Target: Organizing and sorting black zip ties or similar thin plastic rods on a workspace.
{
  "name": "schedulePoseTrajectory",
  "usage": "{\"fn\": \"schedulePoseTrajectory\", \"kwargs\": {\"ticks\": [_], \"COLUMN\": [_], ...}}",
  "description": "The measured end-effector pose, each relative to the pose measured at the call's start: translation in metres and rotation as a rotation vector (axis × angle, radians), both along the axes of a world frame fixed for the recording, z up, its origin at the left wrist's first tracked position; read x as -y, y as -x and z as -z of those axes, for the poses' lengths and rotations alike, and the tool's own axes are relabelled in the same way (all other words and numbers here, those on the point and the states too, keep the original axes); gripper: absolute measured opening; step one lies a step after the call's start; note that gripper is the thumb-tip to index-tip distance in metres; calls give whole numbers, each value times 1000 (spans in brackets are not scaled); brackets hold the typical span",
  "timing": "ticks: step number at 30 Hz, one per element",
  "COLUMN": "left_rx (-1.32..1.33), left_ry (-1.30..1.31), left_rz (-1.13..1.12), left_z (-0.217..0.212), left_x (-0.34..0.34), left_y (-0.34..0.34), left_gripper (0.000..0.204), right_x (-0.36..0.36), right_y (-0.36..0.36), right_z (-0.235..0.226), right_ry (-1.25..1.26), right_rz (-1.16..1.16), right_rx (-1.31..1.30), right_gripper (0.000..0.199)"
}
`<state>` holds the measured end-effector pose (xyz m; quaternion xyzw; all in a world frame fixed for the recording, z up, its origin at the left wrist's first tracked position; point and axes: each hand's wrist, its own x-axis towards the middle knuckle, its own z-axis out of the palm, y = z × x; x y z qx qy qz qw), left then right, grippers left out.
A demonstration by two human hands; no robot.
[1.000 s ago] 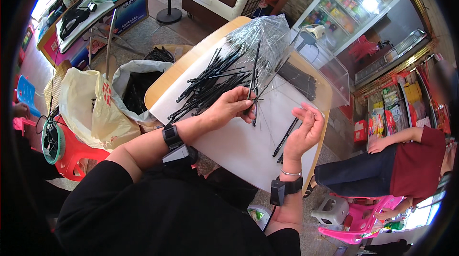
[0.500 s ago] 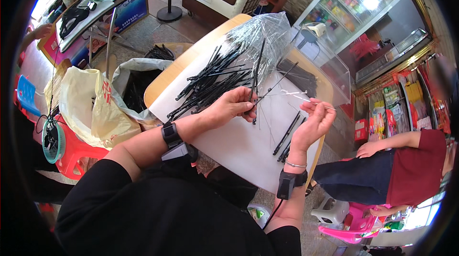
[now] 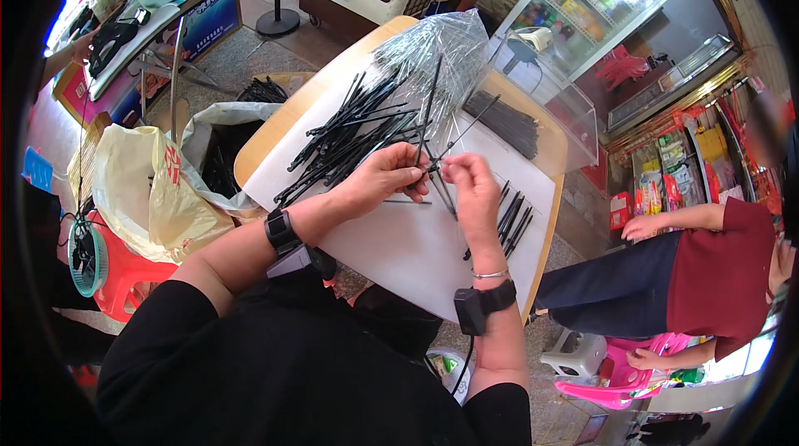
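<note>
My left hand (image 3: 391, 175) is closed, finger and thumb pinching thin black rods (image 3: 432, 105) that cross over each other above the table. My right hand (image 3: 474, 196) has its fingertips pressed together right beside the left ones, at the crossing. What lies between the right fingertips is too small to make out. Beyond the left hand spreads a loose pile of black rods (image 3: 349, 134). Several more black rods (image 3: 518, 225) lie on the white table covering (image 3: 391, 242), just right of my right hand.
A clear plastic bag (image 3: 445, 42) and a bundle of thin dark wires (image 3: 503, 126) lie at the table's far side. Left of the table stand a cream bag (image 3: 150, 188) and a red stool (image 3: 129, 271). A person in a dark red shirt (image 3: 707, 271) stands at the right.
My right hand has moved left to the left hand's fingertips; the thin pale strand it held is no longer visible. My left hand still grips rods. The view has shifted slightly.
</note>
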<state>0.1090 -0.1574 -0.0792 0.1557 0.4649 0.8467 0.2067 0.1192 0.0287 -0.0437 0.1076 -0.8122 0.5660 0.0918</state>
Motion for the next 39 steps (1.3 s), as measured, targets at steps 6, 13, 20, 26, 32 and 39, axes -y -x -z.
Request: {"fn": "schedulePoseTrajectory", "kwargs": {"ticks": [6,13,20,26,32,39], "left_rx": [-14,-54,-47,-65,-109,-75], "left_ry": [25,42,41,-66,14,132], "left_rz": [-105,-72,-56,-81,-99,9], "left_z": [2,0,-4,-5,-4,-1], "left_x": [4,0,4,6,1,1], "left_y": [1,-1,-2,-2,-2,-5], "left_gripper": [12,10,11,12,13,13], "right_x": [-16,-98,-83,-41,-3,16], "right_y": [1,47,42,7,-24,-24], "right_z": [-2,39,19,-11,-11,3], "right_ry": [-187,-897,-864,-809,-648,-661], "right_rz": [161,489,392,337,89,100], "right_rx": [-107,-83,-436,-554,-481,-579], "right_gripper": [21,8,3,6,16,16]}}
